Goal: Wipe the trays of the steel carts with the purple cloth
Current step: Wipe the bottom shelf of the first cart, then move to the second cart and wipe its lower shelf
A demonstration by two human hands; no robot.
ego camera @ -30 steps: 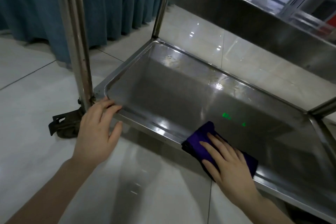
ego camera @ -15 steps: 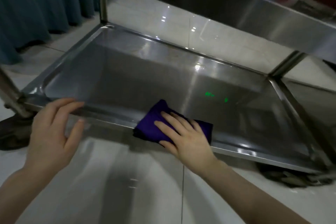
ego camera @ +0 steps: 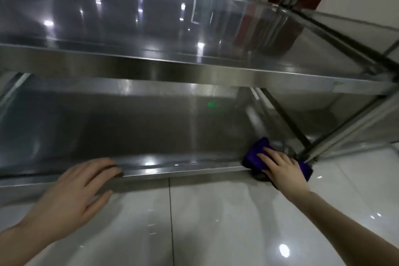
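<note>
From my feed I'm looking across the steel cart's two shelves: the upper tray (ego camera: pixel 151 19) fills the twelve o'clock half of the view, shiny and full of light reflections, and the lower tray (ego camera: pixel 129 131) sits beneath it at centre. The purple cloth (ego camera: pixel 252 155) lies at about four o'clock, bunched in the near right corner of the lower tray, draped over the front rim (ego camera: pixel 183 168) and just beside the corner post (ego camera: pixel 345 130) that slants up toward three o'clock. My right hand (ego camera: pixel 280 168) lies flat on top of the cloth, fingers straight and slightly spread, pressing it down rather than gripping it; purple shows on both sides of the hand. My left hand (ego camera: pixel 71 192), at about eight o'clock, is also spread, its fingers straight with the tips resting on the front rim and the thumb hanging below the edge; it holds nothing. A small green glint (ego camera: pixel 212 105) shows on the back part of the lower tray near one o'clock. The glossy white tiled floor (ego camera: pixel 216 222) spreads across six o'clock under both forearms. The picture is slightly blurred.
</note>
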